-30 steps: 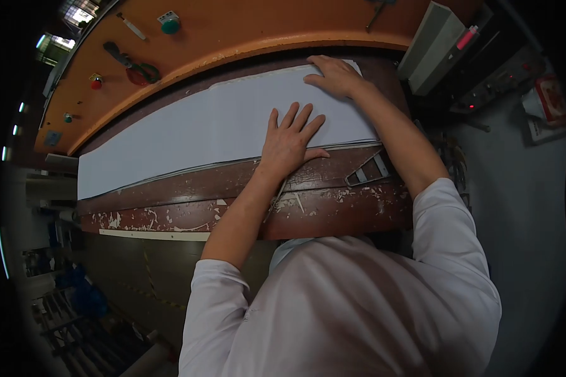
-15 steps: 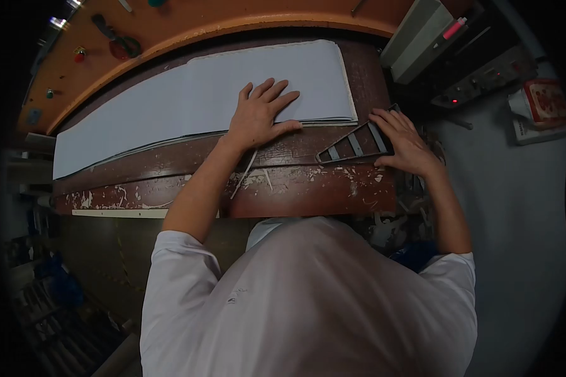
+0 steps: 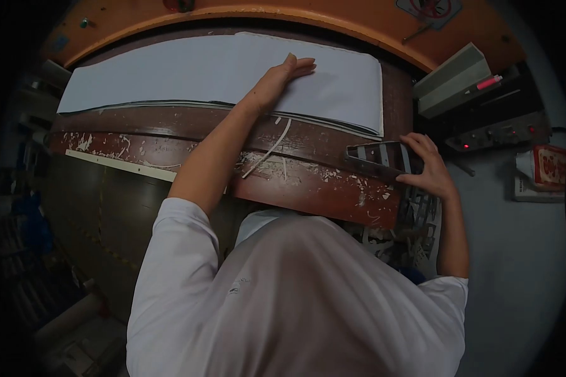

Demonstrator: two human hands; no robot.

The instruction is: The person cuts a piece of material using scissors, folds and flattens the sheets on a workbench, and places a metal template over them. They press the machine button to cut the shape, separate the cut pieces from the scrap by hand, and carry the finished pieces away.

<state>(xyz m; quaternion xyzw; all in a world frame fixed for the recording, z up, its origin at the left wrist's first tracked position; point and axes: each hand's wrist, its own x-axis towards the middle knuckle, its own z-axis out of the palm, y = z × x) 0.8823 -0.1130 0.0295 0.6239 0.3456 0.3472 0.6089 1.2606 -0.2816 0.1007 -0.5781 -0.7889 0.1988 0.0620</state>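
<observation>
My left hand is over the stack of white sheets, turned on its side with fingers stretched out and thumb up. Whether it presses on the top sheet I cannot tell. A tapered metal cutting die with crossbars stands tilted on the brown board, just in front of the stack's right end. Wrapped about its wide right end are the thumb and fingers of my right hand. A thin white offcut strip lies on the board below my left wrist.
The scuffed brown board carries many white scraps along its front. An orange machine edge curves across the back. At right are a control box with red lights, a pink pen and a red-and-white package.
My left hand has gone from lying flat, fingers spread, to standing on its side. The die has tilted up in my right hand. The whole view has turned and shifted.
</observation>
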